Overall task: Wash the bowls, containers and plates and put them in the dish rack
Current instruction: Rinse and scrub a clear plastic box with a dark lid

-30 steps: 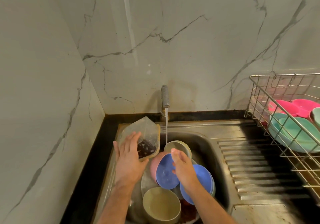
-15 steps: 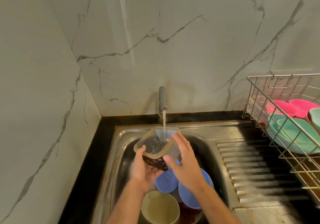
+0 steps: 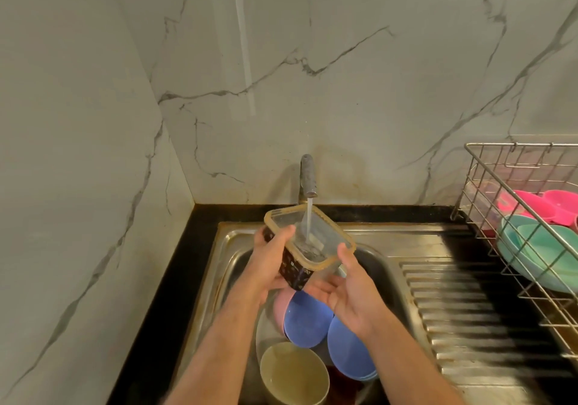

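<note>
A clear rectangular container (image 3: 325, 232) with a tan rim and a dark printed label is upright under the running tap (image 3: 308, 175), and water falls into it. My left hand (image 3: 269, 262) grips its left side, thumb on the rim. My right hand (image 3: 350, 292) cups its right corner from below, thumb on the rim. Under my hands in the sink (image 3: 228, 267) lie two blue plates (image 3: 308, 320), a pink bowl (image 3: 281, 306) and a beige bowl (image 3: 294, 373). The wire dish rack (image 3: 513, 167) at the right holds pink dishes (image 3: 538, 204) and teal dishes (image 3: 544, 248).
A ridged steel drainboard (image 3: 463, 311) lies between the sink and the rack. Marble walls close in the corner behind and to the left. A black counter strip (image 3: 175, 279) runs along the sink's left side.
The container went from leaning at the sink's left, held by my left hand alone, to upright under the water stream, with both hands on it. It has risen since half a second ago.
</note>
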